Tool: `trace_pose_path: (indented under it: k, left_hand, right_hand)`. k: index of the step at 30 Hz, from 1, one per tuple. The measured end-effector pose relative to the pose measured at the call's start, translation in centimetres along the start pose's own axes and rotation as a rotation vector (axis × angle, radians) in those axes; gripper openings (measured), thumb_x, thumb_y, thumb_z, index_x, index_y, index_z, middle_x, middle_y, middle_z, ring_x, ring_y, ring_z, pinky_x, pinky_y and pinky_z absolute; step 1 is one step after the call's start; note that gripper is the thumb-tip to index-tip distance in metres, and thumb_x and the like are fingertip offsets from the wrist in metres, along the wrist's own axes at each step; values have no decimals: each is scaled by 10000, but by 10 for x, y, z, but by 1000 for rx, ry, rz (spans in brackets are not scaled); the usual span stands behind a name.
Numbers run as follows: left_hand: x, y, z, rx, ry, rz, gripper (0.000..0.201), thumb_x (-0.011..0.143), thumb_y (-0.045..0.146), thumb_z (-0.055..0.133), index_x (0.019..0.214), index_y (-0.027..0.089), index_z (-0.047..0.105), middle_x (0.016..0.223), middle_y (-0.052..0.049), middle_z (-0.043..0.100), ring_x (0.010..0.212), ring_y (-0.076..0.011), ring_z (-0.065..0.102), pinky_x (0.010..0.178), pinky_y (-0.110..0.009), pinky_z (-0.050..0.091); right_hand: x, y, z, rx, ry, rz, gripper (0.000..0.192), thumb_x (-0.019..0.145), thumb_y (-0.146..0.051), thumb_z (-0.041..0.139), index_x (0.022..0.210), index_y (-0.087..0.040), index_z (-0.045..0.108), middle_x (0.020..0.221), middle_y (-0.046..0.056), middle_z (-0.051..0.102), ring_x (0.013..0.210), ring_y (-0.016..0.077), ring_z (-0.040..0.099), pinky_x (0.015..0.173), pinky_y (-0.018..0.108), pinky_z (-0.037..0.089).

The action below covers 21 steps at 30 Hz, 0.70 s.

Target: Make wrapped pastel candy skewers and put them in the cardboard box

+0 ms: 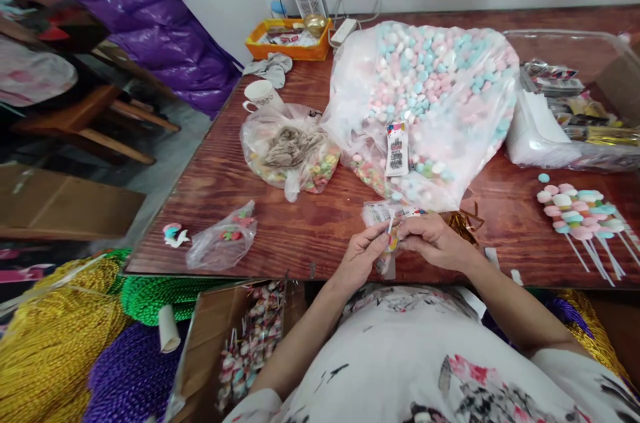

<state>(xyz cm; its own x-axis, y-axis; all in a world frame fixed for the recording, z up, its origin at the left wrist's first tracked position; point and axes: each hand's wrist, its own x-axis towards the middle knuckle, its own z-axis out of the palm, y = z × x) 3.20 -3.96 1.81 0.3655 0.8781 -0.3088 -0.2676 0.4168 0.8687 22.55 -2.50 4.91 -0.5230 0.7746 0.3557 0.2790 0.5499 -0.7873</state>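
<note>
Near the front edge of the table, my left hand (363, 253) pinches a small clear wrapper (393, 236) with a white stick and something yellow inside. My right hand (433, 240) is closed on the wrapper's other side, its fingertips close to the left ones. The fingers partly hide what is inside. Just behind the hands lie flat printed clear packets (377, 211). Gold twist ties (461, 223) lie beside my right hand. Beyond stands a big clear bag of pink, blue and white round pieces (425, 70), with a printed sachet (397, 150) on it.
At right, sticks of stacked pastel pieces (580, 213) lie before a clear plastic bin (545, 153). At left are a clear bag (223, 240), another bag (295, 150), a mug (263, 96) and an orange tray (287, 50). Below the edge, a box of wrapped sticks (207, 350) stands open.
</note>
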Motion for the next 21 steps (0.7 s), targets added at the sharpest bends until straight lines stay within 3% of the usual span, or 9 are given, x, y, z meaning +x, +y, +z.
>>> trace_pose_path:
  k: [4, 7, 11, 16, 21]
  left_hand:
    - [-3, -3, -2, 80, -63, -56, 445, 793, 535, 703, 1004, 144, 727, 545, 47, 512, 403, -32, 368, 386, -162, 302]
    - [0, -2, -2, 116, -31, -10, 381, 821, 518, 677, 840, 138, 706, 533, 40, 516, 403, -37, 395, 391, -164, 313]
    - [5, 1, -2, 137, 7, 95, 301, 827, 457, 694, 844, 156, 690, 592, 33, 560, 451, -51, 461, 440, -179, 384]
    - [6, 4, 1, 111, 29, 170, 248, 863, 408, 661, 798, 170, 684, 631, 29, 562, 467, -63, 470, 445, -203, 383]
    - [12, 9, 7, 54, 217, 346, 266, 834, 442, 688, 839, 178, 722, 853, -39, 643, 723, -133, 602, 632, -260, 511]
  right_hand:
    - [5, -11, -3, -344, -53, -236, 198, 874, -70, 436, 888, -183, 598, 761, 45, 637, 694, 164, 558, 666, 291, 433]
    - [9, -9, -3, -416, -43, -307, 229, 841, -45, 422, 886, -190, 594, 744, 40, 598, 682, 163, 524, 638, 284, 413]
    - [10, 3, 0, -385, 50, -233, 223, 845, -38, 432, 838, -191, 593, 795, 52, 587, 731, 160, 525, 641, 277, 421]
    - [7, 1, 0, -157, 96, -192, 209, 881, -69, 468, 911, -210, 619, 883, 53, 584, 792, 147, 559, 679, 281, 472]
    - [2, 1, 3, 120, 418, 23, 184, 884, -159, 591, 1045, -238, 634, 931, 45, 619, 790, 149, 587, 681, 291, 495]
